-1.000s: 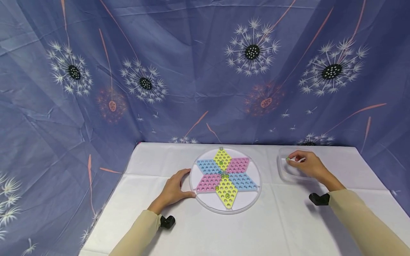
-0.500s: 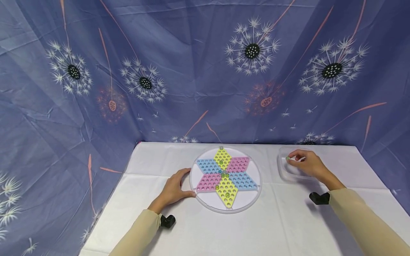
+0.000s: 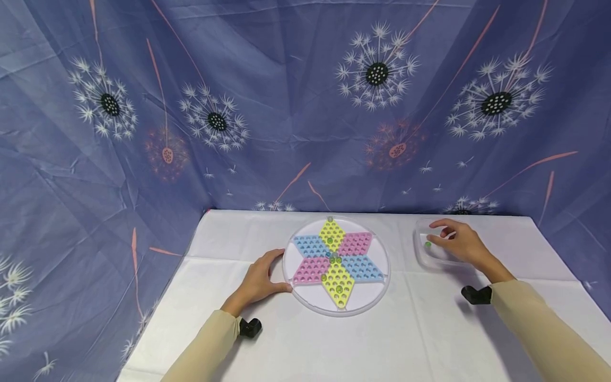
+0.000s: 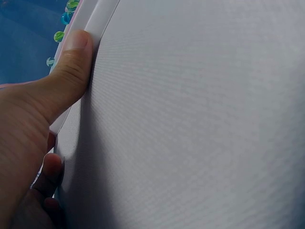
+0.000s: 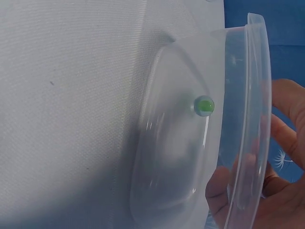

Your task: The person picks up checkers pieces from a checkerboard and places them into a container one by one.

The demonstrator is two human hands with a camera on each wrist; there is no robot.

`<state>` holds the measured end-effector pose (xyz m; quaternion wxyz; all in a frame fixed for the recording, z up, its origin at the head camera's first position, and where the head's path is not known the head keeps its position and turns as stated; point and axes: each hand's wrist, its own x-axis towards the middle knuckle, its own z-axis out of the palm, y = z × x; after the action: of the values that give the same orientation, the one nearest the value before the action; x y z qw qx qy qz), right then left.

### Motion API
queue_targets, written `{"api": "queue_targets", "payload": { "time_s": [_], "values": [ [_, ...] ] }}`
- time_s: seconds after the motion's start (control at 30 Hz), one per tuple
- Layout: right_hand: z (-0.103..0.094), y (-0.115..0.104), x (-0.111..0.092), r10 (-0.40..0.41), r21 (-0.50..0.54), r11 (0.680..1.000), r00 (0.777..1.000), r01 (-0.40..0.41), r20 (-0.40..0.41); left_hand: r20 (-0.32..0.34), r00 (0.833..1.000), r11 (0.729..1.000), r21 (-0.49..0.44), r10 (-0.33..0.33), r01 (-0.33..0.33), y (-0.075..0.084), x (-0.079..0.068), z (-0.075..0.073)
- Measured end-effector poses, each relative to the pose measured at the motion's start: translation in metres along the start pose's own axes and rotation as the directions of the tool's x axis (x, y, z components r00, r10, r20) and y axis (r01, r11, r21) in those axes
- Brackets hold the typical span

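Observation:
On the white cloth lies a round Chinese checkers board (image 3: 367,298) with yellow, pink and blue points and several marbles standing on it. My left hand (image 3: 259,280) holds its left rim, the fingers at the upper left and the thumb (image 4: 72,64) along the lower left edge. To the right is a clear plastic box (image 3: 421,259), with a green marble (image 5: 204,106) lying inside on its bottom. Above that marble my right hand (image 3: 459,243) reaches over the box, thumb and index finger apart with nothing between them. The box wall partly covers its fingers in the right wrist view.
The table (image 3: 305,350) is covered by a creased white cloth. Behind it and at the left hangs a blue curtain (image 3: 267,95) with dandelion prints, right at the table's back edge. A black wrist camera (image 3: 476,295) sits below the right wrist.
The right hand's thumb and index finger have parted and let go of the green marble, which now lies in the clear box. The left hand and the board have stayed in place.

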<state>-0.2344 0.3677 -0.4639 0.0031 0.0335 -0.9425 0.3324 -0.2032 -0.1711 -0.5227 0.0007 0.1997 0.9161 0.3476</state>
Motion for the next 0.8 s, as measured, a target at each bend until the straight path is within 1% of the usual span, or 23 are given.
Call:
{"api": "queue_targets", "payload": {
  "time_s": [0.2,0.43,0.53,0.67,0.8],
  "values": [
    [-0.003,-0.005,-0.002,-0.012,-0.002,1.0,1.0,0.011,-0.027,-0.002,1.0,1.0,0.009,0.006,-0.006,0.001,0.002,-0.001],
    [-0.006,-0.011,-0.001,-0.044,-0.001,0.999,0.997,0.044,-0.066,0.01,1.0,1.0,0.011,-0.014,0.014,0.001,0.003,-0.002],
    [-0.007,-0.014,-0.001,-0.053,0.004,0.999,0.996,0.054,-0.069,0.002,1.0,1.0,0.014,-0.009,0.009,0.001,0.002,-0.002],
    [-0.009,-0.02,-0.002,-0.059,0.015,0.998,0.996,0.06,-0.07,0.01,1.0,1.0,0.014,-0.015,0.015,0.001,0.001,-0.001],
    [-0.01,-0.027,-0.003,-0.091,0.014,0.996,0.993,0.092,-0.079,0.011,1.0,1.0,0.012,-0.021,0.021,0.0,0.001,0.0]
  ]
}}
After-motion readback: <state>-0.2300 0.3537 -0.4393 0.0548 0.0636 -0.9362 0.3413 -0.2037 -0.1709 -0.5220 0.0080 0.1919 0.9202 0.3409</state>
